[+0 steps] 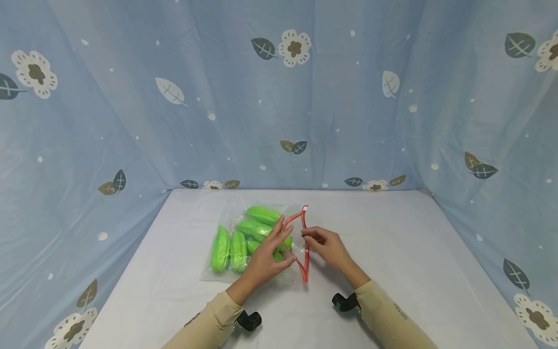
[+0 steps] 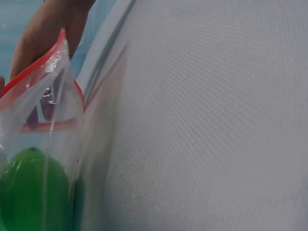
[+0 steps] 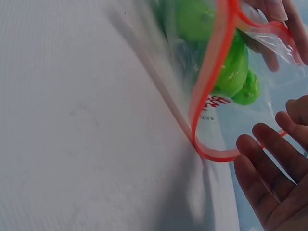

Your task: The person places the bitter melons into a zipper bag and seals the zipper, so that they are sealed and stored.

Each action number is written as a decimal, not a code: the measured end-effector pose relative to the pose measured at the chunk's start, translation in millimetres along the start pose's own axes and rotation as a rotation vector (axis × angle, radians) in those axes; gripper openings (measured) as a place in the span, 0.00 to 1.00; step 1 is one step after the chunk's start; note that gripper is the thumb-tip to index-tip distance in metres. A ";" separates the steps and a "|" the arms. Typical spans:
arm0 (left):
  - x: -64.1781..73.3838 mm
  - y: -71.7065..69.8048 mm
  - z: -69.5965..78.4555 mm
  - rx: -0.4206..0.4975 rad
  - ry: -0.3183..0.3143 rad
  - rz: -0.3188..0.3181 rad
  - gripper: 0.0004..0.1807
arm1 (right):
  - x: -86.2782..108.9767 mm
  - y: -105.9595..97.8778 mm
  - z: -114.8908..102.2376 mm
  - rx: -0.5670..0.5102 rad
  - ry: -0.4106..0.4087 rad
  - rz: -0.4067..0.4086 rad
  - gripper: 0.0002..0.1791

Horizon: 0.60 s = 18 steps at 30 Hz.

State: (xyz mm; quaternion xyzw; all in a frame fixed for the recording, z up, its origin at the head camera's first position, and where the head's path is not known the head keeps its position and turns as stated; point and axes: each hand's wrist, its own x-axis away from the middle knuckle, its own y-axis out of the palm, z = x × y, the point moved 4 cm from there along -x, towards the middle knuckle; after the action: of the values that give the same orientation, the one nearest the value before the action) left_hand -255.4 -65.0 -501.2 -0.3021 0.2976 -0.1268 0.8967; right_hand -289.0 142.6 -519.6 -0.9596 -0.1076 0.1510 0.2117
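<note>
A clear zip bag with a red zip edge lies on the white table, its mouth spread apart toward the right. Inside it are several bright green, elongated, ridged vegetables that look like cucumbers; one rounded green end shows through the film in the left wrist view. My left hand lies over the bag's upper layer, fingers extended and spread, fingertips at the red edge. With my right hand I pinch the opposite red edge between thumb and fingers.
The white table extends on both sides of the bag. Blue curtains with flowers and leaves hang behind it and along both sides. Black wrist devices sit under both forearms, close above the tabletop.
</note>
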 end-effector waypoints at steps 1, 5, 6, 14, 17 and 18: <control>0.1 0.3 0.1 0.005 0.008 0.000 0.42 | -0.2 -1.1 0.1 0.007 -0.001 0.001 0.16; 0.4 1.2 -0.7 0.016 0.025 0.003 0.38 | -0.5 -4.6 1.7 0.030 0.001 0.005 0.16; 0.7 1.1 -0.8 0.024 0.026 0.007 0.38 | -0.5 -5.6 1.9 0.035 0.000 0.008 0.16; 1.2 -6.5 1.5 0.055 0.096 0.124 0.37 | -0.9 -12.6 1.0 0.052 0.003 0.024 0.14; 0.2 -10.7 2.3 0.045 0.116 0.186 0.35 | -2.1 -14.3 1.1 0.053 0.010 0.034 0.14; -0.3 -12.5 2.5 0.045 0.116 0.204 0.34 | -2.6 -14.8 1.2 0.052 0.011 0.037 0.14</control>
State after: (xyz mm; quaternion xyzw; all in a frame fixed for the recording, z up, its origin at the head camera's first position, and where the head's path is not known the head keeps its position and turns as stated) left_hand -254.7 -73.5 -491.8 -0.2424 0.3755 -0.0588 0.8926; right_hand -294.0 155.4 -513.4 -0.9564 -0.0846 0.1522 0.2343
